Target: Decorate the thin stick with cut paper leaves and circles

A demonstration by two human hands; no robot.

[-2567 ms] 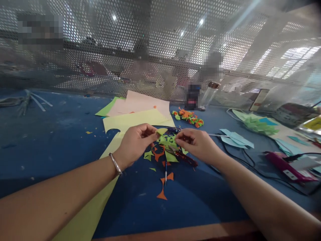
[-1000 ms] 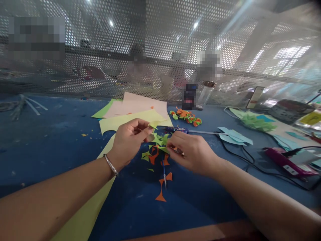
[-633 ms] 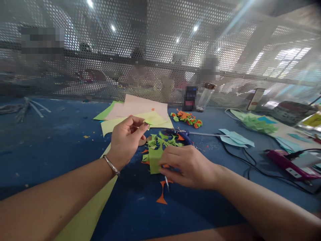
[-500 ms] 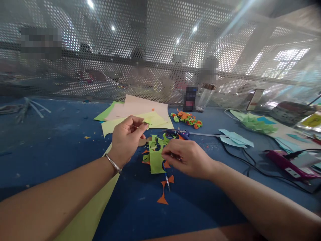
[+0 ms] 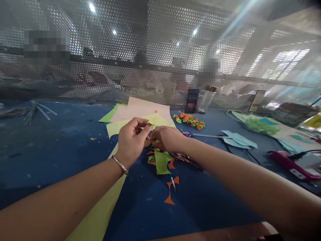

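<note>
My left hand, with a silver bangle at its wrist, pinches a small piece of yellow-green paper between thumb and forefinger. Close against it is my right hand, its fingers curled together near the paper. What those fingers hold, if anything, is hidden. Below the hands lies a cut green paper scrap among orange scraps. A thin blue tool with a silver tip pokes out from beneath it. Under my right forearm, a dark long object is partly covered.
Pale pink and yellow sheets lie at the back. Right of them are orange-green curled paper pieces, a glue gun with its stick, light blue papers and a purple power strip. A perforated metal screen stands behind.
My right hand has moved up and left from the green scrap to my left hand. The dark long object now shows under my right forearm. The view has shifted slightly.
</note>
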